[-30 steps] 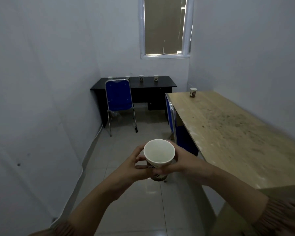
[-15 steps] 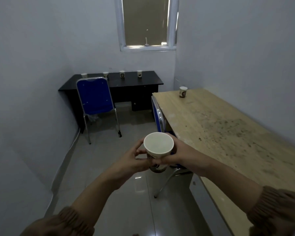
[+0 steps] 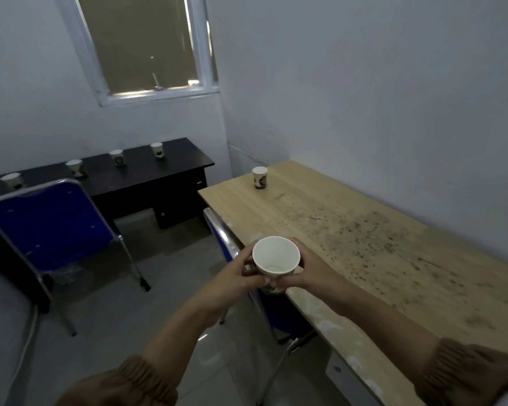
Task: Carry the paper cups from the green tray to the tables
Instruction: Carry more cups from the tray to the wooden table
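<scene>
I grip the empty paper cup (image 3: 276,256) upright between my left hand (image 3: 237,277) and right hand (image 3: 311,269) — fingers curled round its wall — right at the near edge of the wooden table (image 3: 364,247), which lies off to my right, nearer my right hand.

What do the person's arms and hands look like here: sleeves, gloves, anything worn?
The left hand and right hand are bare: no gloves, and no ring or watch that I can make out. The forearms are uncovered. The left sleeve and right sleeve are brown, with gathered ribbed cuffs ending well above the wrists.
</scene>
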